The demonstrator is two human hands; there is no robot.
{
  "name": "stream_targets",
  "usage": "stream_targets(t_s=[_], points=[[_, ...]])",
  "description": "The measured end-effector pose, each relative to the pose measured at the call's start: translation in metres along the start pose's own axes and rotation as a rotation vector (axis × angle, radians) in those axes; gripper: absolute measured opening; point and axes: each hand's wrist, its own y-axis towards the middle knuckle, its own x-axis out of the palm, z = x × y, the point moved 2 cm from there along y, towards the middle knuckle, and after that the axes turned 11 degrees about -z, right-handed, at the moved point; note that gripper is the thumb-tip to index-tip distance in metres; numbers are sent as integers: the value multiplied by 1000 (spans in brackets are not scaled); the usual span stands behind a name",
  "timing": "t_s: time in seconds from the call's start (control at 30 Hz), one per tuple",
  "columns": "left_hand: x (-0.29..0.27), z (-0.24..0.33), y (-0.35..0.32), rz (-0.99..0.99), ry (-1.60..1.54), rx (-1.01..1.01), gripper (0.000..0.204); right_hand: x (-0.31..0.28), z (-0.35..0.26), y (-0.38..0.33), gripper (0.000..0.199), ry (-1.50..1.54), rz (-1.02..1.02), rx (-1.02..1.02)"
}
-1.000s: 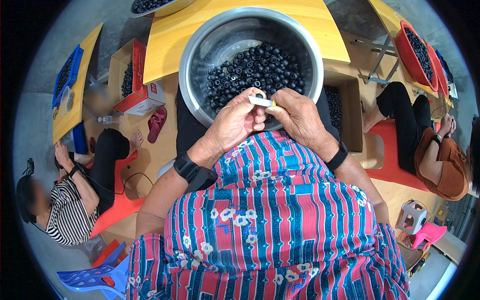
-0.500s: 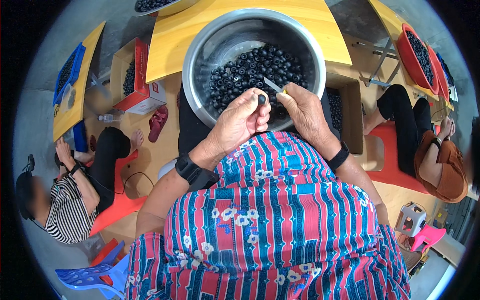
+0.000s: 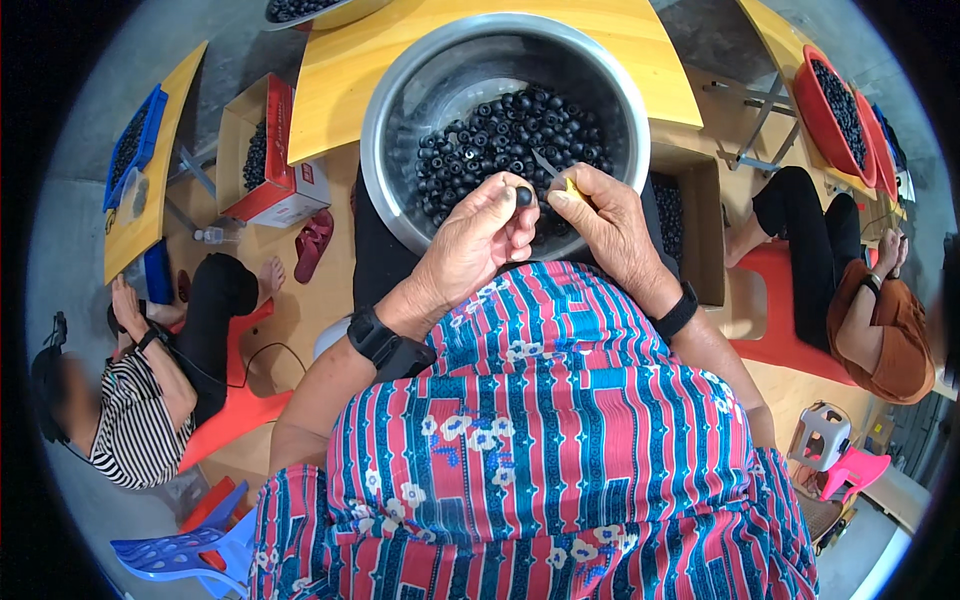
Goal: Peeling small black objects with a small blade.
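A big steel bowl (image 3: 400,120) rests on my lap, half full of small round black fruits (image 3: 500,135). My left hand (image 3: 480,240) pinches one black fruit (image 3: 523,196) between thumb and fingers over the near rim of the bowl. My right hand (image 3: 610,225) sits right beside it and grips a small knife (image 3: 552,170) with a yellow handle, its thin blade pointing up and left over the fruits. The two hands almost touch. Both wrists wear black bands.
A yellow table (image 3: 330,75) lies beyond the bowl. A cardboard box (image 3: 270,150) with dark fruits stands at left, another box (image 3: 690,215) at right. One person sits on a red stool (image 3: 240,400) at left, another at right (image 3: 860,310). Red basins (image 3: 835,100) of fruits stand far right.
My hands have drawn slightly apart. The left hand has turned the fruit up between its fingertips, and the knife blade has swung clear of it, now pointing over the bowl.
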Motion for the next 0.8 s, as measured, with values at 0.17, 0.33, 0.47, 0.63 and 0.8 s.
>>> stream_targets(t_s=[0.17,0.33,0.47,0.63,0.8], points=[[-4,-4,0,28,45,-49,22,4,-2,2,31,39,-39,-47],[-4,-3,1,-14,208,-116,24,3,3,0,33,58,-47,-14],[-5,-3,0,2,281,-103,24,3,-1,0,33,23,-91,-8],[-3,-1,-1,-33,339,-147,28,3,0,-1,32,65,-104,-10],[-6,0,-2,-75,407,-148,29,2,3,0,26,120,-75,16]])
